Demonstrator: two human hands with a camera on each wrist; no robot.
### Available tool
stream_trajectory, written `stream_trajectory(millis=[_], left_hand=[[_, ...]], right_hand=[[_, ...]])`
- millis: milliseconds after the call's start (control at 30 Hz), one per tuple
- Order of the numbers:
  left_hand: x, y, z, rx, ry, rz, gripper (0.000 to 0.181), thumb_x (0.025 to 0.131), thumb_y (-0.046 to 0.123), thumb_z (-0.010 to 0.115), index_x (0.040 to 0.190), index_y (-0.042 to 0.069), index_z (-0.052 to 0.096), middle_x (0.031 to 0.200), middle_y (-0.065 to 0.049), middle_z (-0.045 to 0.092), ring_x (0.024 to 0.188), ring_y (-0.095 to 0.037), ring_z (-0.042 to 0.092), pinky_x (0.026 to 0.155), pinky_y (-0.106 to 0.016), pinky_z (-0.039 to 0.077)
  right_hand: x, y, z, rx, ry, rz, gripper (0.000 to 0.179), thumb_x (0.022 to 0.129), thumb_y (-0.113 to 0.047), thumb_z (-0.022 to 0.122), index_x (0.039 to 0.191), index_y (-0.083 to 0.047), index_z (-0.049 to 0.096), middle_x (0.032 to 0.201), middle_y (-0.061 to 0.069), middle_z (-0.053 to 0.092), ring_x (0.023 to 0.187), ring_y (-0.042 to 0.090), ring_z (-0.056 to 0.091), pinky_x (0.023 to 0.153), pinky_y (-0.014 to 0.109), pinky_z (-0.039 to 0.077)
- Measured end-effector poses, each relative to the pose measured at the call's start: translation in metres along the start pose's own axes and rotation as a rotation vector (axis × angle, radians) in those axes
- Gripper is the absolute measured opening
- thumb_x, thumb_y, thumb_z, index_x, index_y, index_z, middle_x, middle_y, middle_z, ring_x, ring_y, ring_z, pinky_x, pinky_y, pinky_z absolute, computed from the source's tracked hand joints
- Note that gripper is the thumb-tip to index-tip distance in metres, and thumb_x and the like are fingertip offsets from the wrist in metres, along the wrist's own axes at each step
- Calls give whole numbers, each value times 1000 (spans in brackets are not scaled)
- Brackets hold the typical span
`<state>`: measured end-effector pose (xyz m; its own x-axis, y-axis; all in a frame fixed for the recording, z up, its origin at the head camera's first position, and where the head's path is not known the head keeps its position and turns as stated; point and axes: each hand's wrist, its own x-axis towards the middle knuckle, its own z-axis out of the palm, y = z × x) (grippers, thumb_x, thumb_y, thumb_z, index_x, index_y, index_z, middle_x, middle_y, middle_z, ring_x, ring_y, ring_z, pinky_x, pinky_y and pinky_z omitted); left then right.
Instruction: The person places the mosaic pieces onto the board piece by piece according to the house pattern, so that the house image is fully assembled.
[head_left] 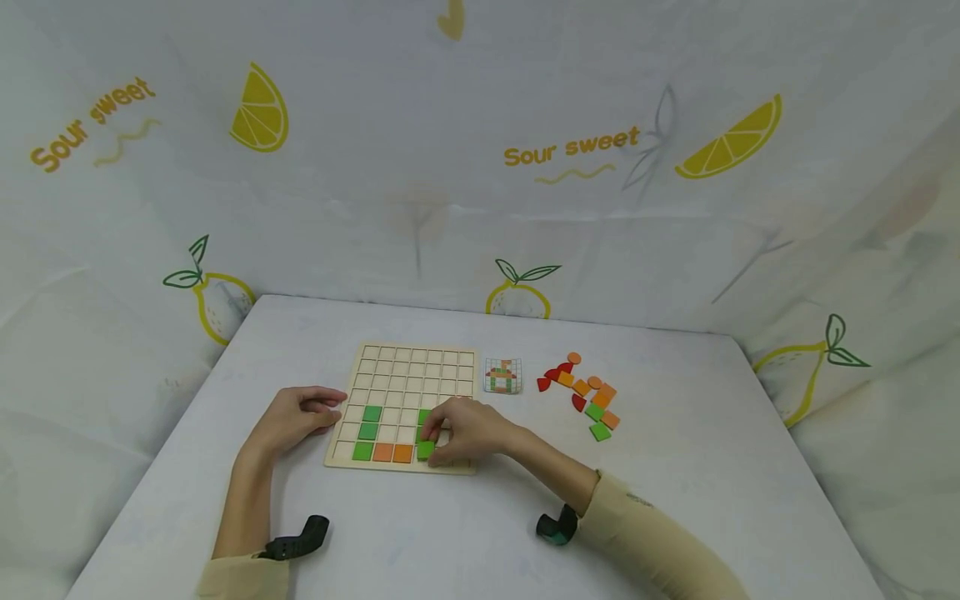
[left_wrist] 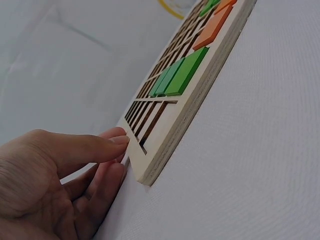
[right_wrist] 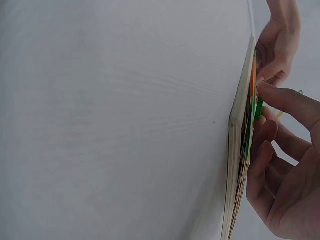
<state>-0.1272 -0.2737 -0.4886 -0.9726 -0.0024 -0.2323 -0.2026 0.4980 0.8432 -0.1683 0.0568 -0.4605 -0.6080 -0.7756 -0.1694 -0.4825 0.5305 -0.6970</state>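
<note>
A light wooden grid board (head_left: 397, 368) lies on the table. My left hand (head_left: 296, 421) is at its left edge; in the left wrist view the thumb (left_wrist: 107, 148) and fingertips touch the rim near a corner. At the board's lower right, my right hand (head_left: 472, 429) pinches a green square tile (head_left: 425, 451) between thumb and fingers. That tile appears as a green sliver (right_wrist: 259, 108) in the right wrist view. Green tiles (head_left: 367, 432) form a column on the left, with two orange tiles (head_left: 392, 452) beside its bottom one. More green tiles are partly hidden behind my right fingers.
A small printed pattern card (head_left: 502, 376) lies right of the board. Further right are loose pieces: red quarter-round pieces (head_left: 552, 375), orange squares and rounds (head_left: 581, 387), and green squares (head_left: 599, 432). A white patterned curtain (head_left: 375, 208) hangs behind the white table (head_left: 667, 400).
</note>
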Motion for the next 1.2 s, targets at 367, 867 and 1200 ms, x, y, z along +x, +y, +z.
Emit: stream_trajectory(millis=[367,867,1200], left_hand=[[0,0,2,19,10,-8,38,97,9,78,133,-3,72,98,-9,79,86,-12,68,73,-21,57],[2,0,2,33,15,-15,38,98,10,77,133,-1,73,98,-7,78,88,-13,68,74,-20,57],[1,0,2,25,9,-11,38,97,10,77,134,-1,73,98,-7,78,88,-13,68,75,-20,57]], right_hand=[[0,-7,8,-78,12,33,17,87,-23,92,99,-25,80,95,-10,73,81,-2,56,70,22,45],[-2,-5,5,-37,-19,-13,9,92,-15,86,100,-20,85,87,-7,79,71,-1,59,63,20,45],[-10,-6,-13,21,-43,-4,13,94,-16,83,107,-13,84,91,-7,77,70,2,61,66,19,47]])
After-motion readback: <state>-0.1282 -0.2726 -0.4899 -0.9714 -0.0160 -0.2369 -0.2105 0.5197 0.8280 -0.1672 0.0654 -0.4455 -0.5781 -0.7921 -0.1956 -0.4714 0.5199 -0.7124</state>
